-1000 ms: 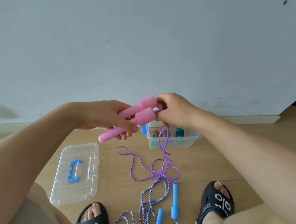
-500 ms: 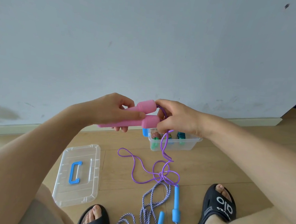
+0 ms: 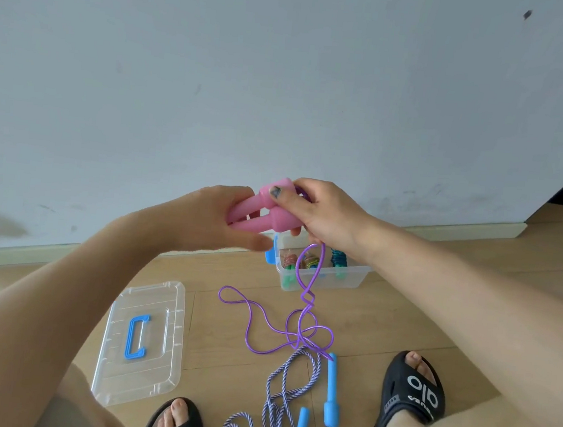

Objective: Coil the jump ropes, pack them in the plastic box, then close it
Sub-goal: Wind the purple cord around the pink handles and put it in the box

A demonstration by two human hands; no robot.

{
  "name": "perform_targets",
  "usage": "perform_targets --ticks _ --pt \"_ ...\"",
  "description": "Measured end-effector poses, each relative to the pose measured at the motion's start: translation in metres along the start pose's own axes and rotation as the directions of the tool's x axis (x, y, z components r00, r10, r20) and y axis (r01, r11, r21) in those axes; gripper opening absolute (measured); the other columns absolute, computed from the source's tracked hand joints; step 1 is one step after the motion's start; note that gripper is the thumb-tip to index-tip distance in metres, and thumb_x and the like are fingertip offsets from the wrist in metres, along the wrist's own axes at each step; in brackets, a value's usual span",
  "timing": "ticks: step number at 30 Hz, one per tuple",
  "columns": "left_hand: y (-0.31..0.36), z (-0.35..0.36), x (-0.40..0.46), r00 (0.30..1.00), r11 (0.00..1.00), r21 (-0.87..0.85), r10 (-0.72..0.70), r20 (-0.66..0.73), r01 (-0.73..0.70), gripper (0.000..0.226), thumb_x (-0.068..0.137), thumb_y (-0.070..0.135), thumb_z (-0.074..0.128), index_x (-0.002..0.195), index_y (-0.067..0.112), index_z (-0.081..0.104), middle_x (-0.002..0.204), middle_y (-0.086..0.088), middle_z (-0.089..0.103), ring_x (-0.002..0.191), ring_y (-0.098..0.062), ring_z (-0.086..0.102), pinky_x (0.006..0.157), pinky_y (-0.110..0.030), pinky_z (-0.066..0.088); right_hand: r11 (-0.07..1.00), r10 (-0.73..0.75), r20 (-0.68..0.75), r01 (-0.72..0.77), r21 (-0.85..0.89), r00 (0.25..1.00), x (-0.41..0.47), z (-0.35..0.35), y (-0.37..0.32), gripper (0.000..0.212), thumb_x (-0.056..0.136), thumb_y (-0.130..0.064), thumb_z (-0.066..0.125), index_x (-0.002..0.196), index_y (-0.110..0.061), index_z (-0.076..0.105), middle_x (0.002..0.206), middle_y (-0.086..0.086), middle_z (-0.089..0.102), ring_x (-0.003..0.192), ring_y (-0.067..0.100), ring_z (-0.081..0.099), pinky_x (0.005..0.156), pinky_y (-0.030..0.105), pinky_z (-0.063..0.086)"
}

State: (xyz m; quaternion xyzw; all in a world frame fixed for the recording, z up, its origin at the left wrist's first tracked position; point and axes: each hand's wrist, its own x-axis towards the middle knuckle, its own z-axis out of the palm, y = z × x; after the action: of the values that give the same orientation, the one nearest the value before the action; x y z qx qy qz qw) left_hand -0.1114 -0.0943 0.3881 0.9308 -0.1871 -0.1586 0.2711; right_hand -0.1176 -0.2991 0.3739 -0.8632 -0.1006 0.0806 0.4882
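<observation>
Item: pink handles (image 3: pixel 256 211) of the purple-corded jump rope, held side by side above the floor. The left hand (image 3: pixel 210 220) wraps their shafts; the right hand (image 3: pixel 321 213) pinches their flared ends, thumb on top, with a turn of cord bunched under its fingers.

Directly below the grip: the purple cord (image 3: pixel 300 322) hangs down from the right hand and lies in loose, uncoiled loops on the wooden floor.

Just beyond and under the right hand: the plastic box (image 3: pixel 322 279), open, against the skirting; coiled ropes already lie inside, their number hard to tell.

Below and left of the grip: the clear lid (image 3: pixel 142 344) with a blue handle, flat on the floor, well apart from the box.

Nearest the person, under the cord's loops: a striped rope with blue handles (image 3: pixel 331 397), uncoiled, between two black sandals.

Progress, as judged: some ropes packed; the purple one barely started, the striped one untouched, the lid yet to go on.

Change from earlier frames: the handles have swung from pointing left to angling toward the person, the right thumb has moved onto their ends, and the cord has been lifted slightly.
</observation>
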Motion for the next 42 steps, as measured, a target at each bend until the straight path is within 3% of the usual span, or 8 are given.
perform_targets --ticks 9,13,17,23,28,31,35,42 --pt "0.003 0.007 0.004 0.933 0.893 0.451 0.178 -0.313 -0.019 0.032 0.09 0.05 0.057 0.084 0.023 0.039 0.071 0.007 0.053 0.063 -0.019 0.052 0.054 -0.032 0.034 0.995 0.096 -0.05 -0.094 0.042 0.994 0.002 -0.001 0.003 0.055 0.097 -0.063 0.039 0.096 -0.013 0.061 0.064 -0.002 0.059 0.046 0.017 0.049 0.052 0.029 0.045" --pt "-0.004 -0.001 0.006 0.953 0.971 0.234 0.113 -0.28 -0.047 0.031 0.09 0.04 0.063 0.078 0.017 0.045 0.067 0.002 0.054 0.058 -0.019 0.049 0.053 -0.031 0.036 0.993 0.069 0.017 -0.07 0.097 0.997 0.0 -0.007 0.008 0.056 0.098 -0.065 0.028 0.091 -0.019 0.061 0.057 0.001 0.045 0.053 0.018 0.052 0.072 0.042 0.055" --pt "-0.01 -0.005 0.01 0.969 0.998 -0.061 -0.04 -0.242 0.026 0.027 0.094 0.033 0.061 0.083 0.009 0.052 0.067 -0.001 0.05 0.056 -0.019 0.046 0.054 -0.031 0.041 0.973 0.054 -0.042 -0.043 0.225 0.998 0.005 -0.007 0.002 0.046 0.104 -0.051 0.03 0.111 -0.02 0.063 0.054 -0.008 0.04 0.05 0.014 0.045 0.061 0.029 0.052" --pt "-0.001 -0.009 0.011 0.987 0.734 -0.676 -0.147 -0.063 0.066 0.024 0.099 0.02 0.056 0.079 0.017 0.042 0.059 0.008 0.034 0.048 -0.011 0.028 0.042 -0.022 0.026 0.926 -0.202 -0.22 0.113 -0.362 0.954 0.003 0.001 0.003 0.037 0.105 -0.045 0.03 0.131 -0.022 0.042 0.061 -0.006 0.047 0.056 0.019 0.047 0.058 0.034 0.038" --pt "-0.004 -0.01 0.014 0.93 0.57 -0.805 -0.361 -0.067 0.163 0.021 0.096 0.009 0.055 0.08 0.015 0.043 0.059 0.005 0.034 0.044 -0.009 0.027 0.038 -0.02 0.024 0.517 -0.234 -0.041 0.088 -0.852 0.971 -0.001 0.012 -0.001 0.048 0.098 -0.018 0.042 0.142 -0.01 0.026 0.1 0.006 0.06 0.062 0.031 0.046 0.055 0.036 0.034" --pt "-0.009 0.002 0.021 0.894 0.742 -0.617 -0.428 -0.135 0.262 0.011 0.088 0.006 0.053 0.078 0.009 0.049 0.064 -0.002 0.04 0.045 -0.015 0.036 0.044 -0.024 0.03 0.389 -0.227 0.126 0.208 -0.898 0.966 -0.008 0.031 -0.014 0.058 0.086 -0.008 0.05 0.14 -0.003 0.031 0.094 0.005 0.053 0.061 0.029 0.043 0.051 0.033 0.027" --pt "-0.013 0.014 0.024 0.901 0.946 -0.051 -0.322 -0.29 0.321 0.024 0.083 0.023 0.07 0.089 0.009 0.051 0.077 -0.003 0.054 0.059 -0.019 0.049 0.053 -0.028 0.039 0.322 -0.229 0.246 0.312 -0.894 0.942 -0.013 0.036 -0.028 0.018 0.085 -0.005 0.051 0.102 -0.011 0.048 0.073 -0.001 0.039 0.053 0.022 0.039 0.047 0.034 0.022" --pt "-0.005 0.031 0.01 0.966 0.861 0.5 0.039 -0.256 0.098 0.028 0.086 0.031 0.052 0.093 0.012 0.032 0.068 0.0 0.039 0.066 -0.035 0.051 0.051 -0.034 0.029 0.714 -0.069 0.292 0.252 -0.653 0.954 -0.022 0.025 -0.041 0.04 0.095 -0.036 0.036 0.074 -0.007 0.054 0.071 0.0 0.055 0.07 0.018 0.051 0.061 0.034 0.038"
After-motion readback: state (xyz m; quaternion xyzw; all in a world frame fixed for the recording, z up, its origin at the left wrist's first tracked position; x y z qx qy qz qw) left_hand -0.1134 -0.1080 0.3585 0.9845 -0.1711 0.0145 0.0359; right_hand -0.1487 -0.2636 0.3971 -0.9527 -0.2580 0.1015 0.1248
